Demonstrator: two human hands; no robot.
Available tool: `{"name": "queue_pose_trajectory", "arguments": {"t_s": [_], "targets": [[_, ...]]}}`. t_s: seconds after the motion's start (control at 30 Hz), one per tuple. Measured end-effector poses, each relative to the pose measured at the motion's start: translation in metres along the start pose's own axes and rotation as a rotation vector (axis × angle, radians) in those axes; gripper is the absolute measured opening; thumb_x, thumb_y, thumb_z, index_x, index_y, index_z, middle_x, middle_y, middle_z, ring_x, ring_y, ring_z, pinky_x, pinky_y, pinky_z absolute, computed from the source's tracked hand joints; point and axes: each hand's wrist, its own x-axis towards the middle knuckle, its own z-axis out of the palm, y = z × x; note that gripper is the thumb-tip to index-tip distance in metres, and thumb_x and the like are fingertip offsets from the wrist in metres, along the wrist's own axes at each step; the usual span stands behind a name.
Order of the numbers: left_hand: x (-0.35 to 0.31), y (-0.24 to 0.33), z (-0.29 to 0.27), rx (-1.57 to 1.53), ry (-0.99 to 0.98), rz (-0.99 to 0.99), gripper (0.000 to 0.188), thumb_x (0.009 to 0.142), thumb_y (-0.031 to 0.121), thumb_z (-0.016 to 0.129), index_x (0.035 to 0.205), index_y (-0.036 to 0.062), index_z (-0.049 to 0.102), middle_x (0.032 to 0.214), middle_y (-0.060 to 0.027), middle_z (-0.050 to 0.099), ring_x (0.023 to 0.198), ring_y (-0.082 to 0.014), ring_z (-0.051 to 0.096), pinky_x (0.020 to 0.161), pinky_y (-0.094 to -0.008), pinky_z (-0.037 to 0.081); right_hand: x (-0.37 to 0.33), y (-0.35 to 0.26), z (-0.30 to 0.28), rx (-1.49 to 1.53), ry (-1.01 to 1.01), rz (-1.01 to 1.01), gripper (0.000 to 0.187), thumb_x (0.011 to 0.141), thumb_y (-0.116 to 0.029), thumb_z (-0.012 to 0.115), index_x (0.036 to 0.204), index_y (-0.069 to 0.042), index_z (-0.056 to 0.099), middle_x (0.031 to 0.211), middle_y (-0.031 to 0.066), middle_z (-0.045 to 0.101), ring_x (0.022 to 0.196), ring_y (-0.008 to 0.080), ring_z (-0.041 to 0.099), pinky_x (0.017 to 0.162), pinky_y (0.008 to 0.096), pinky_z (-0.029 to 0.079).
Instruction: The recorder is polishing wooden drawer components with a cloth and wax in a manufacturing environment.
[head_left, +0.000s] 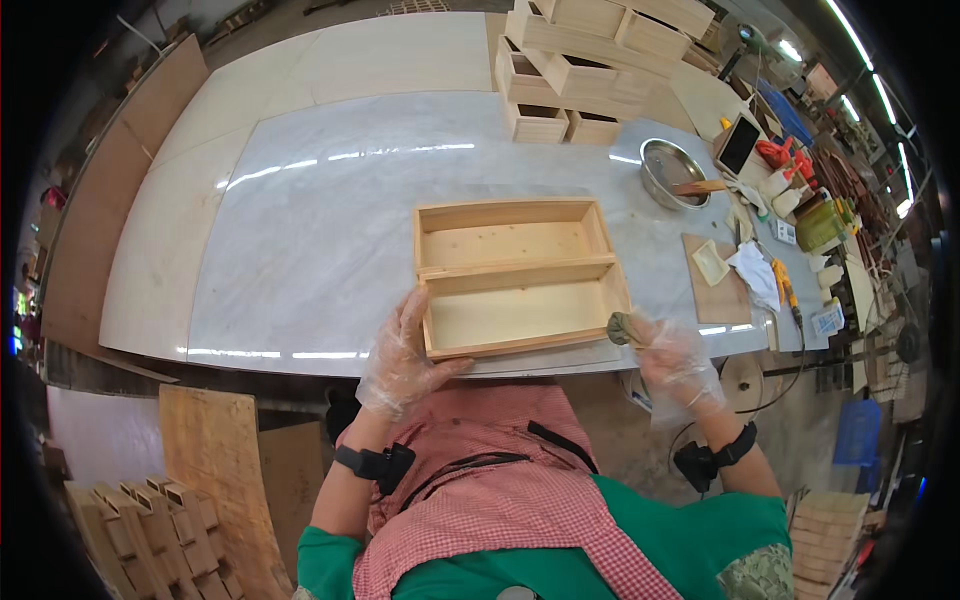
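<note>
A shallow pale-wood box (525, 353) with two compartments lies at the table's near edge. My left hand (400, 352), in a clear plastic glove, is closed on its near left corner, the fingers along the left side and the thumb at the front wall. My right hand (677, 365), gloved the same way, pinches a wadded grey-green cloth (621, 328). The cloth is against or very close to the box's near right corner; I cannot tell if it touches. Both compartments show bare wooden bottoms.
Stacked wooden boxes (540, 124) stand at the back. To the right are a metal bowl (657, 190) with a wooden-handled tool (700, 187), a small pale dish (711, 262) on a board, a white cloth (756, 274), a phone (738, 145) and several bottles. A wooden panel (120, 200) borders the left.
</note>
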Motion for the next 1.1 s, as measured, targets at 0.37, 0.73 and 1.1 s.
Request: {"name": "queue_pose_trajectory", "arguments": {"t_s": [0.37, 0.73, 1.1], "targets": [[0.003, 0.003, 0.002, -0.269, -0.122, -0.156, 0.089, 0.071, 0.014, 0.083, 0.142, 0.0027, 0.031, 0.126, -0.0155, 0.055, 0.118, -0.0265, 0.054, 0.099, -0.0367, 0.045, 0.103, -0.135, 0.004, 0.418, -0.056, -0.363, 0.018, 0.079, -0.011, 0.058, 0.096, -0.010, 0.066, 0.072, 0.0123, 0.064, 0.068, 0.0343, 0.063, 0.062, 0.0414, 0.052], [-0.010, -0.001, 0.000, -0.014, -0.049, -0.035, 0.085, 0.069, 0.027, 0.083, 0.138, 0.0060, 0.039, 0.127, -0.0209, 0.053, 0.114, -0.0403, 0.052, 0.101, -0.0455, 0.042, 0.156, -0.151, 0.036, 0.405, 0.019, -0.597, 0.012, 0.076, -0.011, 0.057, 0.086, -0.004, 0.060, 0.071, 0.0157, 0.059, 0.064, 0.0344, 0.061, 0.058, 0.0434, 0.051], [-0.006, 0.048, -0.008, 0.314, -0.028, 0.201, 0.062, 0.073, 0.021, 0.078, 0.128, 0.0089, 0.051, 0.127, -0.0128, 0.055, 0.124, -0.0413, 0.044, 0.105, -0.0488, 0.037, 0.061, -0.101, 0.003, 0.337, -0.163, -0.143, 0.021, 0.083, -0.013, 0.061, 0.104, -0.014, 0.064, 0.068, 0.0140, 0.061, 0.065, 0.0328, 0.063, 0.061, 0.0435, 0.051]]}}
